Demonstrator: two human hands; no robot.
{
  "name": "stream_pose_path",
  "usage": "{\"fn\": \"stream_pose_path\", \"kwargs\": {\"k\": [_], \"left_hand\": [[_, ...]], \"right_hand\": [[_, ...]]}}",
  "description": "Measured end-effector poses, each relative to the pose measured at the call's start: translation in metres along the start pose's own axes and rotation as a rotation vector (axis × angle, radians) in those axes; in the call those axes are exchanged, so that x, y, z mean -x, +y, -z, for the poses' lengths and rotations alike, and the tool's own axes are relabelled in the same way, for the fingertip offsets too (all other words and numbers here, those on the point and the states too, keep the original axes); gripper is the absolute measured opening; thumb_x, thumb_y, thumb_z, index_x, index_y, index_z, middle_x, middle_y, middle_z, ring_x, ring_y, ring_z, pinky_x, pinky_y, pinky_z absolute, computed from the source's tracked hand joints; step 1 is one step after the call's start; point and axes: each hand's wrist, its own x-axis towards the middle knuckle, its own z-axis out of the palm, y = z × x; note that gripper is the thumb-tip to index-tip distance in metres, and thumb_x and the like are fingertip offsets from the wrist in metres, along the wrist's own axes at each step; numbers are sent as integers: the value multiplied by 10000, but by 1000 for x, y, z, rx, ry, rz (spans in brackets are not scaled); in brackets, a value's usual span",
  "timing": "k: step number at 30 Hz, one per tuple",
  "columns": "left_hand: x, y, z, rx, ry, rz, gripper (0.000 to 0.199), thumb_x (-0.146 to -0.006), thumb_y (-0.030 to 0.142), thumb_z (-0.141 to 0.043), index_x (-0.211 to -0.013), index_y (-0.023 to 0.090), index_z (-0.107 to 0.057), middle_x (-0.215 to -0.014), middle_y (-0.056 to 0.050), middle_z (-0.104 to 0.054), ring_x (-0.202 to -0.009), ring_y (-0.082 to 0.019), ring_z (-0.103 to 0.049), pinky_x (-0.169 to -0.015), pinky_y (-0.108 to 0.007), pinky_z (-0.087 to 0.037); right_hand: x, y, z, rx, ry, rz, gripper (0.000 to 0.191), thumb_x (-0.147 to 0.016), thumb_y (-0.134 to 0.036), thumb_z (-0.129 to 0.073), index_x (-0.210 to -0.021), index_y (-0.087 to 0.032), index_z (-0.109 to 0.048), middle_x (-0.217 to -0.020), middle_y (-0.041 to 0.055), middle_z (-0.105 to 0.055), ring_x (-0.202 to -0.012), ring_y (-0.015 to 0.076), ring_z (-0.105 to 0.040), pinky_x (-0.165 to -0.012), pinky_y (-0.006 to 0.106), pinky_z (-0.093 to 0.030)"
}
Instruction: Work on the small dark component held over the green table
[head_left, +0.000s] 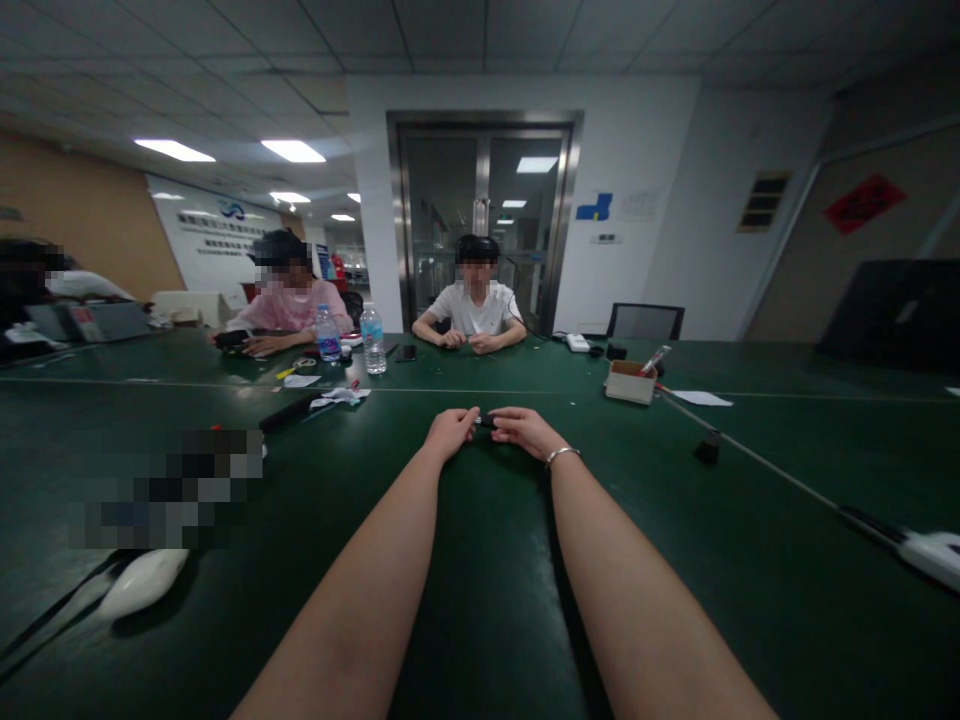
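Observation:
Both of my arms reach forward over the dark green table (487, 600). Between my fingertips, just above the tabletop, is a small black object with a light end (486, 421); it is too small to name. My left hand (452, 432) pinches it at the light end, thumb and fingers together. On the black end, the fingers of my right hand (526, 430) are closed; a silver bracelet (562, 455) circles that wrist. My fingers cover part of the object.
Two water bottles (373, 340) stand back left, near crumpled paper (341, 397). A pen box (628, 384) and a small black item (707, 447) are at right. A white rounded object (144, 585) lies front left. People sit across the table; a cable (750, 450) runs right.

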Motion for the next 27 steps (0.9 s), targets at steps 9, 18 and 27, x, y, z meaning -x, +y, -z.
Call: {"fn": "stream_pose_path", "kwargs": {"k": [9, 18, 27], "left_hand": [[-2, -3, -2, 137, 80, -87, 329, -760, 468, -544, -883, 191, -672, -724, -22, -663, -611, -144, -589, -596, -247, -428], [-3, -7, -1, 219, -19, -91, 308, -711, 396, -619, -864, 139, -691, -730, -59, -676, -656, -150, -602, -666, -262, -451], [-8, -10, -2, 172, -8, 7, 426, -749, 528, -534, -767, 131, -686, -649, -56, -661, -584, -140, -589, -587, -246, -424]], "right_hand": [[0, -1, -3, -16, 43, -20, 168, -745, -18, -654, -910, -48, -641, -693, 89, -675, -552, 123, -651, -560, 213, -573], [2, -3, -4, -62, 85, -25, 118, -772, 11, -606, -874, -44, -626, -764, 108, -680, -538, 121, -652, -547, 205, -568], [2, -2, -3, -47, 40, -11, 173, -757, 3, -632, -921, -52, -643, -770, 105, -686, -569, 122, -661, -585, 216, -577]]}}
